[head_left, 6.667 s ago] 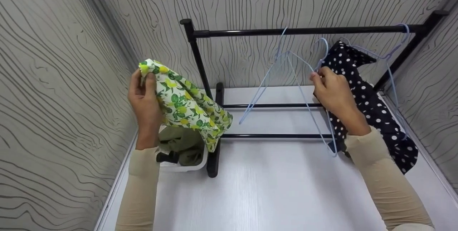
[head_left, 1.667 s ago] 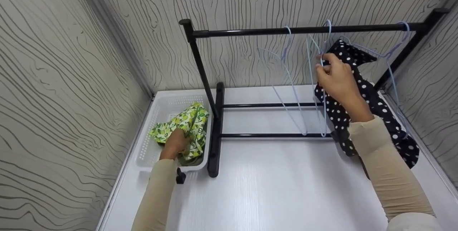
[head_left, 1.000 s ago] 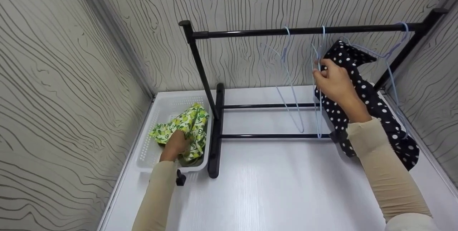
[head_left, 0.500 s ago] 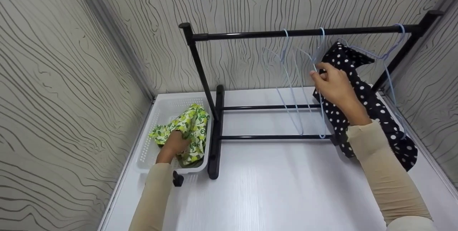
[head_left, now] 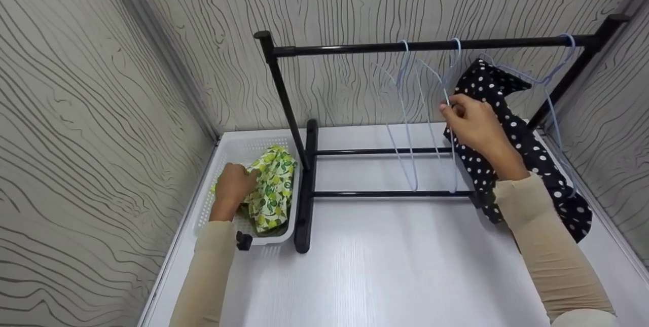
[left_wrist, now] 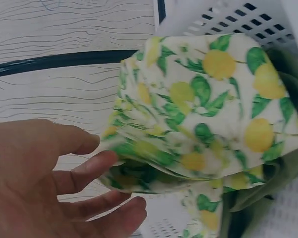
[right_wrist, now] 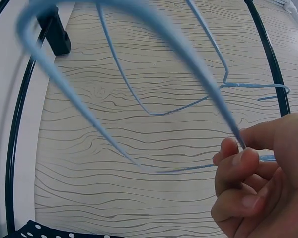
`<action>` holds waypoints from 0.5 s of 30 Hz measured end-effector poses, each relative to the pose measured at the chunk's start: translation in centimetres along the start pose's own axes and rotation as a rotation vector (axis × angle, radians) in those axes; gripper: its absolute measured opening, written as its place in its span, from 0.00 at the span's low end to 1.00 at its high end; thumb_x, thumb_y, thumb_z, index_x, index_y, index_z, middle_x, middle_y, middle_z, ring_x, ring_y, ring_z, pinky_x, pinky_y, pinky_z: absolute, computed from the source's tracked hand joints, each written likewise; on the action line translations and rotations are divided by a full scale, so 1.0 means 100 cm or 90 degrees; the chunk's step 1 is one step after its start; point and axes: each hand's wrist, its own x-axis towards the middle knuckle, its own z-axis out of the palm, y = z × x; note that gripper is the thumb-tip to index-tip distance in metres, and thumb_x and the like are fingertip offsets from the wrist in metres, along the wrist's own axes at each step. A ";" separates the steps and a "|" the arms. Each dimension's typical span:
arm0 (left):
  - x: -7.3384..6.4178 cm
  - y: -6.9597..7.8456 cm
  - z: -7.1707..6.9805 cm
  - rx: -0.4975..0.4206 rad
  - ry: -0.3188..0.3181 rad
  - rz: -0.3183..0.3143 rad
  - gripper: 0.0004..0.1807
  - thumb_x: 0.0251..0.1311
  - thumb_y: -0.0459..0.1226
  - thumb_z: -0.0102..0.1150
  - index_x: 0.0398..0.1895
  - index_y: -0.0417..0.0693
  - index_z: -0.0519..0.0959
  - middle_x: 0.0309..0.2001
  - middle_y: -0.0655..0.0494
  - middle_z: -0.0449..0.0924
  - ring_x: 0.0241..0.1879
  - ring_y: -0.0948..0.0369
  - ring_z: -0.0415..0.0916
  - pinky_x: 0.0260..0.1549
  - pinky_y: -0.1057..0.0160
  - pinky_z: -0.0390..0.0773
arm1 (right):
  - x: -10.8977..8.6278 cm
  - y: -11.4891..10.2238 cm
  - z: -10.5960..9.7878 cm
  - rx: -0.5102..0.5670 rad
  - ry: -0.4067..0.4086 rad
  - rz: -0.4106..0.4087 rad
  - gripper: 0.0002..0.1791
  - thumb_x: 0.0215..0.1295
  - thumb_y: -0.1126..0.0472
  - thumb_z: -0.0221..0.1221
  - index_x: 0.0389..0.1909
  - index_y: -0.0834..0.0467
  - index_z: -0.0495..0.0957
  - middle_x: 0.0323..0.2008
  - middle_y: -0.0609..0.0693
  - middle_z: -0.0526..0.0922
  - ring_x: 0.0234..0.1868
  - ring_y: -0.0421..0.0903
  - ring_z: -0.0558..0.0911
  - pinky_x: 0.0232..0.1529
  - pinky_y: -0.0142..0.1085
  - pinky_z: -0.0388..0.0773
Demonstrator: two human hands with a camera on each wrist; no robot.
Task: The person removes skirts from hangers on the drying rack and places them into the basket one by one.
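A lemon-print cloth garment point(head_left: 274, 190) lies bunched in the white basket point(head_left: 203, 223), over a dark green cloth point(left_wrist: 286, 178). My left hand point(head_left: 234, 185) is above the basket at the garment's left side. In the left wrist view, the left hand point(left_wrist: 64, 178) has its fingers spread and loosely bent, tips right at a fold of the garment point(left_wrist: 203, 109). My right hand point(head_left: 476, 121) pinches the side wire of a light blue hanger point(head_left: 453, 154), whose hook sits on the black rail. The right wrist view shows that hanger point(right_wrist: 89, 116) between thumb and fingers of the right hand point(right_wrist: 253, 183).
The black clothes rack point(head_left: 345, 50) spans the back. Another light blue hanger point(head_left: 408, 129) hangs bare left of the held one. A black polka-dot garment point(head_left: 527, 149) hangs at the right on a hanger point(head_left: 555, 114). The white table point(head_left: 355, 266) extends in front.
The lemon-print garment went from being held up by my left hand into the basket. That hand has just drawn back left off it. The right hand's hanger is now on the rail.
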 end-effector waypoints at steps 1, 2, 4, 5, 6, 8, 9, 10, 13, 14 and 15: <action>0.001 0.004 -0.003 0.002 0.009 0.007 0.32 0.78 0.42 0.55 0.09 0.51 0.63 0.31 0.40 0.75 0.13 0.63 0.56 0.18 0.62 0.62 | 0.000 0.000 0.000 -0.003 0.000 -0.001 0.29 0.85 0.46 0.51 0.67 0.67 0.76 0.33 0.58 0.83 0.23 0.45 0.76 0.22 0.32 0.71; 0.002 0.007 -0.005 0.002 0.017 0.015 0.31 0.78 0.42 0.55 0.10 0.50 0.63 0.36 0.37 0.76 0.14 0.62 0.56 0.18 0.62 0.62 | -0.001 0.001 -0.001 -0.004 0.000 -0.001 0.29 0.85 0.46 0.51 0.67 0.68 0.76 0.33 0.58 0.83 0.24 0.45 0.76 0.22 0.32 0.71; 0.005 0.014 -0.009 -0.009 0.024 0.020 0.28 0.79 0.42 0.54 0.14 0.48 0.67 0.42 0.36 0.75 0.17 0.62 0.58 0.21 0.61 0.64 | -0.002 0.001 -0.001 -0.001 -0.004 0.001 0.29 0.85 0.46 0.51 0.66 0.67 0.76 0.33 0.59 0.83 0.24 0.45 0.76 0.22 0.32 0.72; 0.006 0.018 -0.011 -0.022 0.024 0.020 0.25 0.79 0.42 0.54 0.18 0.46 0.70 0.41 0.37 0.75 0.18 0.61 0.60 0.23 0.60 0.65 | -0.002 0.001 -0.002 0.002 -0.006 0.002 0.29 0.85 0.45 0.51 0.65 0.67 0.77 0.33 0.59 0.83 0.23 0.45 0.76 0.22 0.32 0.72; 0.008 0.021 -0.013 -0.034 0.025 0.021 0.22 0.79 0.42 0.54 0.22 0.43 0.74 0.42 0.37 0.76 0.21 0.60 0.63 0.24 0.59 0.67 | -0.002 0.002 -0.001 0.005 -0.008 0.005 0.29 0.85 0.45 0.51 0.65 0.66 0.77 0.32 0.60 0.83 0.23 0.45 0.77 0.21 0.33 0.72; 0.011 0.027 -0.016 -0.053 0.027 0.023 0.18 0.79 0.42 0.54 0.34 0.38 0.80 0.45 0.38 0.77 0.27 0.56 0.72 0.30 0.55 0.74 | -0.002 0.002 -0.002 0.009 -0.014 0.007 0.31 0.84 0.42 0.50 0.65 0.66 0.77 0.34 0.60 0.84 0.23 0.44 0.78 0.22 0.32 0.73; 0.013 0.030 -0.017 -0.065 0.029 0.024 0.17 0.79 0.42 0.54 0.40 0.36 0.82 0.48 0.38 0.78 0.32 0.53 0.76 0.35 0.53 0.77 | -0.001 0.003 -0.002 0.011 -0.017 0.009 0.32 0.84 0.40 0.50 0.65 0.66 0.77 0.35 0.60 0.85 0.24 0.44 0.78 0.23 0.32 0.74; 0.014 0.033 -0.017 -0.076 0.032 0.028 0.17 0.79 0.42 0.54 0.46 0.34 0.82 0.51 0.38 0.79 0.36 0.50 0.79 0.39 0.50 0.80 | -0.002 0.003 -0.003 0.011 -0.019 0.012 0.33 0.84 0.39 0.50 0.66 0.65 0.77 0.36 0.60 0.85 0.25 0.44 0.78 0.23 0.32 0.74; 0.020 0.042 -0.017 -0.119 0.049 0.050 0.18 0.80 0.41 0.53 0.57 0.33 0.79 0.56 0.36 0.80 0.51 0.45 0.82 0.52 0.45 0.82 | -0.002 0.004 -0.005 0.007 -0.019 0.010 0.35 0.83 0.36 0.49 0.66 0.64 0.77 0.40 0.60 0.85 0.26 0.42 0.78 0.26 0.31 0.74; 0.021 0.045 -0.016 -0.138 0.058 0.057 0.19 0.80 0.41 0.53 0.59 0.34 0.77 0.57 0.37 0.80 0.54 0.44 0.82 0.55 0.44 0.81 | -0.003 0.004 -0.006 0.006 -0.017 0.010 0.35 0.83 0.36 0.49 0.66 0.64 0.77 0.40 0.60 0.85 0.26 0.42 0.78 0.26 0.31 0.74; 0.022 0.048 -0.016 -0.156 0.067 0.066 0.19 0.80 0.41 0.53 0.61 0.34 0.76 0.57 0.37 0.80 0.57 0.44 0.81 0.57 0.44 0.81 | -0.004 0.005 -0.007 0.007 -0.017 0.011 0.35 0.83 0.36 0.49 0.66 0.63 0.77 0.40 0.60 0.85 0.25 0.42 0.78 0.25 0.31 0.74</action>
